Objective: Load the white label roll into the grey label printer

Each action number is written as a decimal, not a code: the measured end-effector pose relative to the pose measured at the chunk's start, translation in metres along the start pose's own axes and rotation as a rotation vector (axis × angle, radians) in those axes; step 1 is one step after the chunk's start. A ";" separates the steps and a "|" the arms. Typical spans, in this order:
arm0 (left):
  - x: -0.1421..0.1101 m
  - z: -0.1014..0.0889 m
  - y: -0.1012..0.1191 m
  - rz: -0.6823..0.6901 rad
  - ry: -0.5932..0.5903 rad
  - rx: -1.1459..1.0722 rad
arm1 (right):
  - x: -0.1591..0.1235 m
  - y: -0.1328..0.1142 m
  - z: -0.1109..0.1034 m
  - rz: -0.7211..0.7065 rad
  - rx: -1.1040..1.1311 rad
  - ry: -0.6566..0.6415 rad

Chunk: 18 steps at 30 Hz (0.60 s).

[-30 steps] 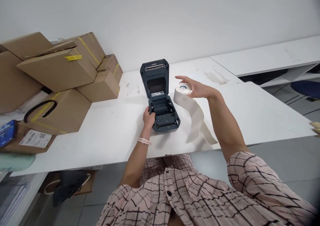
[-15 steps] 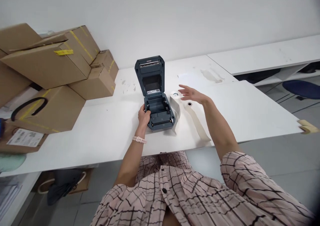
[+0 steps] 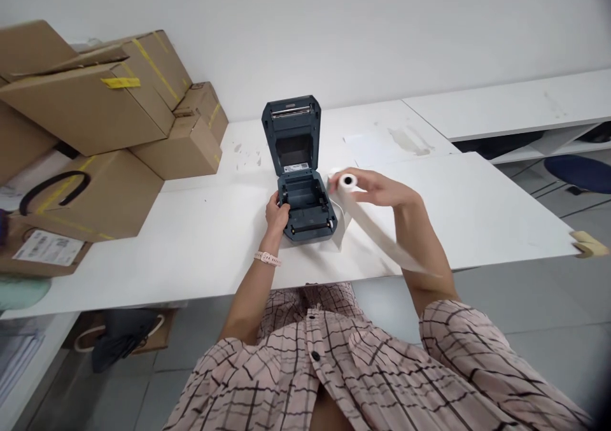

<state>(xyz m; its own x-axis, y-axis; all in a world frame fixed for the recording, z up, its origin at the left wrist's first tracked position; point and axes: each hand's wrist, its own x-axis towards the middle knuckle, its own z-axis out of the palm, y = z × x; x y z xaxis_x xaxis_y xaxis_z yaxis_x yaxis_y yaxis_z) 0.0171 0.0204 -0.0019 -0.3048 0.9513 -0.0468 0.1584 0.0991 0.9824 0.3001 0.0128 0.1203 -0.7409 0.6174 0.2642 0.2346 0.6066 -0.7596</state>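
Note:
A dark label printer [image 3: 305, 195] stands on the white table with its lid [image 3: 293, 135] raised and its inner bay bare. My left hand [image 3: 277, 216] grips the printer's left side, thumb over the rim. In my right hand [image 3: 382, 189] is a small paper roll [image 3: 348, 183] with a black core, lifted off the table to the right of the printer. Its loose strip [image 3: 382, 233] trails down toward my right forearm, slightly blurred. Behind it, against the printer's right side, a second paper strip [image 3: 340, 227] stands, its roll mostly hidden by my fingers.
Cardboard boxes [image 3: 90, 106] are stacked on the left of the table [image 3: 214, 240]. A white sheet [image 3: 365, 148] lies toward the back. A blue stool [image 3: 580, 173] stands at the right, and yellowish padding [image 3: 589, 243] covers the table's right corner.
My right hand has closed on the paper roll with the black core and raised it from the table, moving it left toward the printer. My left hand stays on the printer.

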 end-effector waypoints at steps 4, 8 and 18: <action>0.001 0.000 -0.001 -0.006 -0.016 -0.002 | 0.076 -0.009 0.026 0.091 -0.341 -0.197; 0.001 0.001 -0.003 0.003 -0.008 -0.025 | 0.122 0.014 0.059 0.348 -0.630 -0.374; 0.002 0.004 -0.008 0.020 0.005 -0.075 | 0.087 0.027 0.078 0.268 -0.560 -0.218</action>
<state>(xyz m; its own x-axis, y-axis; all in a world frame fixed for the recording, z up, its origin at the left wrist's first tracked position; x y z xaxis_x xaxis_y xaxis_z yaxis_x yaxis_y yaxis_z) 0.0191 0.0221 -0.0110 -0.3067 0.9514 -0.0267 0.0939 0.0581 0.9939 0.1927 0.0438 0.0767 -0.7082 0.7033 -0.0620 0.6768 0.6513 -0.3430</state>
